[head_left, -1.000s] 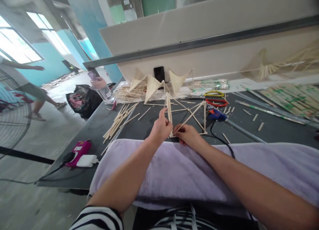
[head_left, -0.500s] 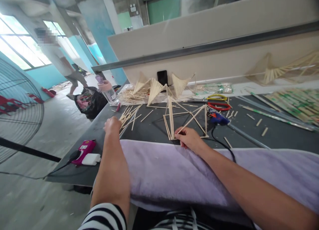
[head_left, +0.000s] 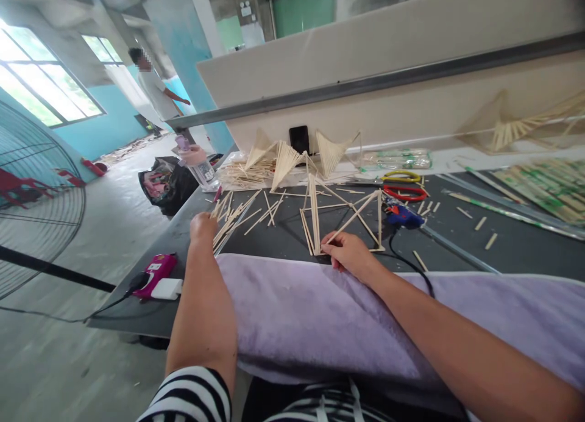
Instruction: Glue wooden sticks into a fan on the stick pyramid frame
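Note:
On the dark tabletop stands an open frame of thin wooden sticks [head_left: 313, 218]. My right hand [head_left: 345, 251] is closed at its near lower corner, pinching a slanting stick with thumb and fingers. My left hand [head_left: 204, 228] is curled at the left end of a loose pile of wooden sticks [head_left: 235, 218]. Its fingertips are mostly hidden, so what they hold cannot be made out. A few crossed sticks [head_left: 270, 210] lie between the pile and the frame. To the frame's right rests a blue glue gun [head_left: 404, 216] with a black cord.
Red-handled scissors [head_left: 406, 194] and a yellow-handled tool [head_left: 401, 177] lie behind the glue gun. Fan-shaped stick models [head_left: 286, 166] stand at the back. A bottle [head_left: 201, 169] and a pink power strip [head_left: 158, 272] are on the left. A lilac towel [head_left: 315, 312] covers the near edge.
My left hand has shifted slightly left, and some loose sticks have spread to the right of the pile. My right hand stays at the frame. A person in the background has walked right.

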